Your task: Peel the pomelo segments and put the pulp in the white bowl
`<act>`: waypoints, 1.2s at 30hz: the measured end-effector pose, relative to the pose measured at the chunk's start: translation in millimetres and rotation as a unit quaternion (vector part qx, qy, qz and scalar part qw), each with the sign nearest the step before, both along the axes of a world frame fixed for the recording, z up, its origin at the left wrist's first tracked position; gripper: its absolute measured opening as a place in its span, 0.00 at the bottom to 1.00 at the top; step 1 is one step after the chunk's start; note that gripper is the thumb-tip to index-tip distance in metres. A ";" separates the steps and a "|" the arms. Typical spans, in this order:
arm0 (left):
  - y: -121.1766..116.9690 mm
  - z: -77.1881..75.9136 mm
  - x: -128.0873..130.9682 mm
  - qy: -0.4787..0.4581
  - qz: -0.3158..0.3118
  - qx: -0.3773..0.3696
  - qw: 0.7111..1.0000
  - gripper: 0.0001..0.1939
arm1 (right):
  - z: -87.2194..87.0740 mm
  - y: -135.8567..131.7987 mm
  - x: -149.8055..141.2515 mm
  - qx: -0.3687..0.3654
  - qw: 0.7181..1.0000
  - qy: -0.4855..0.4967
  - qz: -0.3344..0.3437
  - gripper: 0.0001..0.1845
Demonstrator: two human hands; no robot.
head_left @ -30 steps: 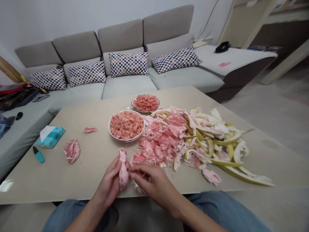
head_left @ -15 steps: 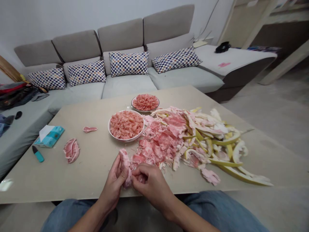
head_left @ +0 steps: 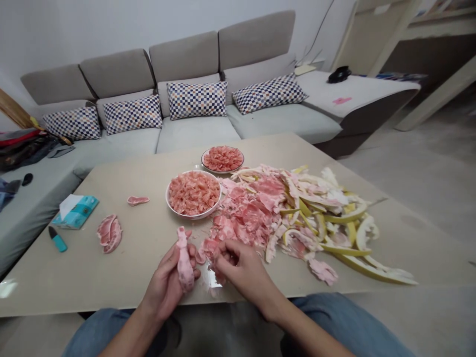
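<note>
My left hand [head_left: 165,277] is closed around a pomelo segment [head_left: 185,265] in pale pink membrane, its narrow end pointing up. To its right, my right hand [head_left: 241,270] pinches a scrap of pink pomelo membrane [head_left: 219,277], partly covered by the fingers. The two hands are apart, low over the table's near edge. Just beyond the right hand lies a heap of torn membrane [head_left: 249,213]. A white bowl [head_left: 193,216] of peeled pomelo flesh [head_left: 194,192] stands ahead of the hands, with a dark-rimmed plate [head_left: 223,172] of more flesh behind it.
Thick yellow-green rind strips [head_left: 349,215] cover the table's right side. At left lie another pomelo segment [head_left: 110,234], a small piece [head_left: 138,200], a tissue pack [head_left: 80,213] and a teal-handled knife [head_left: 58,240]. A grey sofa [head_left: 197,134] stands behind the table [head_left: 137,267].
My right hand has drawn away from the segment to the right, with a bit of membrane in its fingers. My left hand has turned the segment more upright and moved slightly left.
</note>
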State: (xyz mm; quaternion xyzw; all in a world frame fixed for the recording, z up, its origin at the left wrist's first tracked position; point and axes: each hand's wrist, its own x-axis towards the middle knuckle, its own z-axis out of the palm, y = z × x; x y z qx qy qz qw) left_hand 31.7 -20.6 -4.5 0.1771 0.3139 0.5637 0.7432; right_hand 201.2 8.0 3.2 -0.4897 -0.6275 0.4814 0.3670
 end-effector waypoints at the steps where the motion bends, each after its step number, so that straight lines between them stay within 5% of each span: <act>1: 1.1 0.2 -1.6 -0.013 -0.001 -0.013 1.000 0.20 | -0.6 1.4 1.7 0.012 1.000 -0.008 -0.003 0.09; 7: 3.6 -1.4 -1.4 -0.033 -0.009 -0.035 0.999 0.20 | -9.2 4.9 4.6 0.090 0.989 -0.114 0.009 0.21; 11: 1.7 -4.7 1.2 0.030 0.039 -0.039 0.998 0.32 | -14.6 8.2 8.9 0.157 0.969 -0.190 0.020 0.13; 18: -3.1 -6.6 2.7 0.055 0.037 -0.027 0.997 0.35 | -17.7 10.6 14.3 0.152 0.926 -0.345 0.032 0.24; 22: -2.4 -3.9 3.5 0.019 0.007 -0.013 1.000 0.33 | -19.5 10.7 14.7 0.192 0.943 -0.271 -0.006 0.13; 36: -4.3 -6.9 8.1 -0.005 -0.014 0.011 1.000 0.33 | -13.1 -4.0 0.7 0.247 0.969 -0.031 0.000 0.08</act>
